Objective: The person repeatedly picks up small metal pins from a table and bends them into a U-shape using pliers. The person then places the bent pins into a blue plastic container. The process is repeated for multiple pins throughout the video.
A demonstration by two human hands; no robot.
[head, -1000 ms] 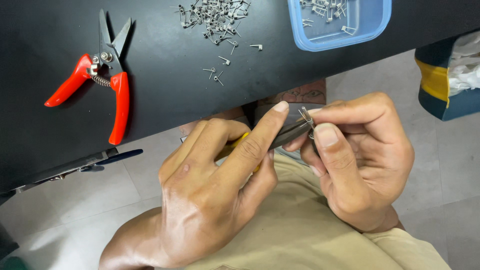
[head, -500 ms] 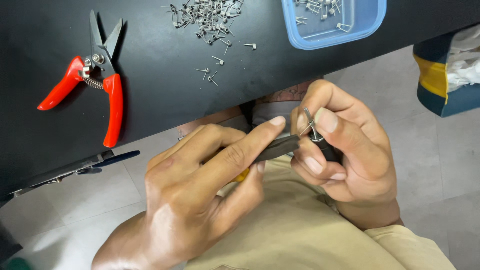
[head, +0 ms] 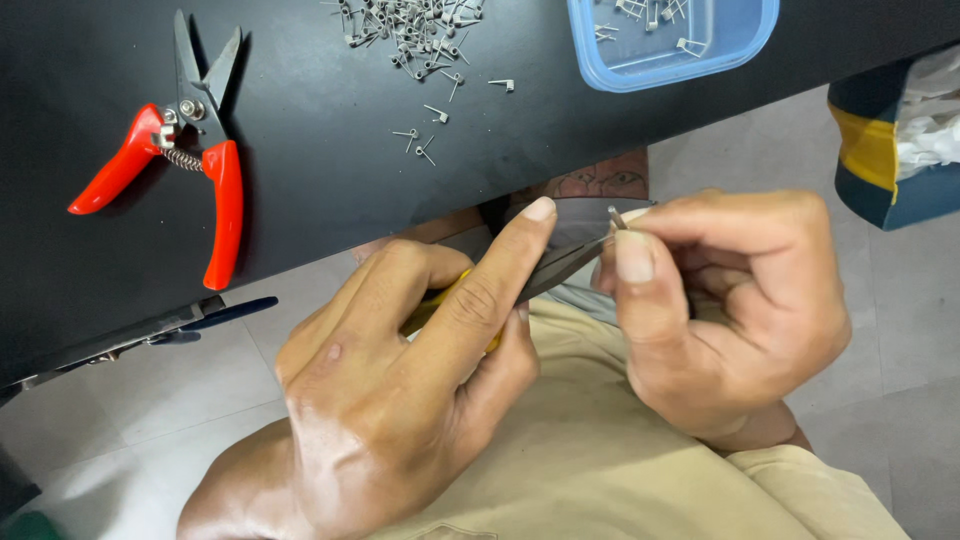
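Left hand (head: 400,400) clamps yellow-handled pliers (head: 555,268); right hand (head: 725,310) pinches a small metal piece (head: 617,217) at their tip.

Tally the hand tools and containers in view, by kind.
Red-handled spring cutters on the black table: 1
Yellow-handled pliers in the left hand: 1
Dark-handled tool at the table edge: 1
Blue plastic tray: 1
Total: 4

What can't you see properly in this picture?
- Yellow-handled tool, head view: the left hand hides its handle, so its kind is unclear.
- Small metal piece, head view: mostly hidden in the right hand; too small to name.
- Blue tray and pile of small metal parts: cut off by the top edge.
- Dark tool under the table edge: partly hidden.
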